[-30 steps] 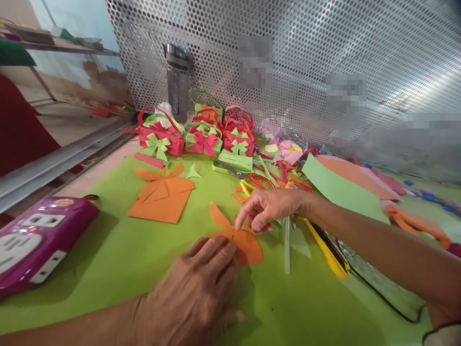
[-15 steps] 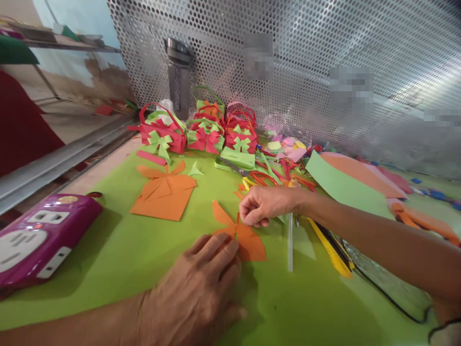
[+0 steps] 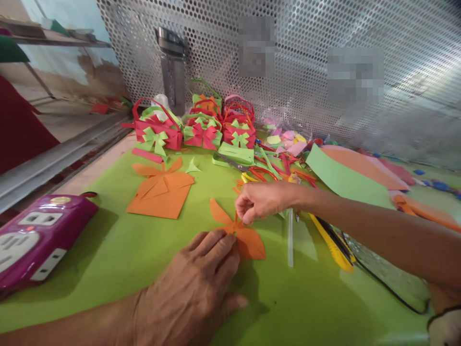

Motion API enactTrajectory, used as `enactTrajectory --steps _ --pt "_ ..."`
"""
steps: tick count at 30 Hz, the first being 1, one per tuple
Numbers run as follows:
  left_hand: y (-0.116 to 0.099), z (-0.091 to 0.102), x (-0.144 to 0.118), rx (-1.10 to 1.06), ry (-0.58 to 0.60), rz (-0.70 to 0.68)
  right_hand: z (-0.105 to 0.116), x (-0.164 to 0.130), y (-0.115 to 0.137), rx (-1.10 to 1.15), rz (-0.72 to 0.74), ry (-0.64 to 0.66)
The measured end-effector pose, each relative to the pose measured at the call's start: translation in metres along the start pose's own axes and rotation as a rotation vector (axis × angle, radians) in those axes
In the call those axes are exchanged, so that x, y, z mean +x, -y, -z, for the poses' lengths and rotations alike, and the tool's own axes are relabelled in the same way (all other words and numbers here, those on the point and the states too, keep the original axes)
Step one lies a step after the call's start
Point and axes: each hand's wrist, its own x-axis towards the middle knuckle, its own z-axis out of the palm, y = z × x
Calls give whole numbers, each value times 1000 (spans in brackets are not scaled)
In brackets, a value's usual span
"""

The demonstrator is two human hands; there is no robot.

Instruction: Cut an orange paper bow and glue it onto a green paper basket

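Head view, right hand (image 3: 261,202) now pinching bow (image 3: 237,233)

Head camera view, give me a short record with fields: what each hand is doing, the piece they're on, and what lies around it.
left hand: left hand lies flat, fingertips pressing the orange cut-paper bow shape
right hand: right hand pinches the bow's centre
surface: light green mat
right of bow: clear glue stick, yellow utility knife
left of bow: folded orange paper piece, purple power strip
back: red and green paper baskets, perforated metal screen
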Motion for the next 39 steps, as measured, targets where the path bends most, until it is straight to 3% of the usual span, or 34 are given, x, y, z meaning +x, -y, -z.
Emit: enactTrajectory --steps 10,17,26,39 --pt "4 2 -1 28 -10 -11 4 4 9 -222 -17 2" --pt "10 5 1 -15 39 17 7 10 6 -251 24 55" --pt "14 1 7 -33 25 1 10 11 12 -296 -26 109" --pt "29 1 11 -97 53 79 11 13 10 -340 6 108"
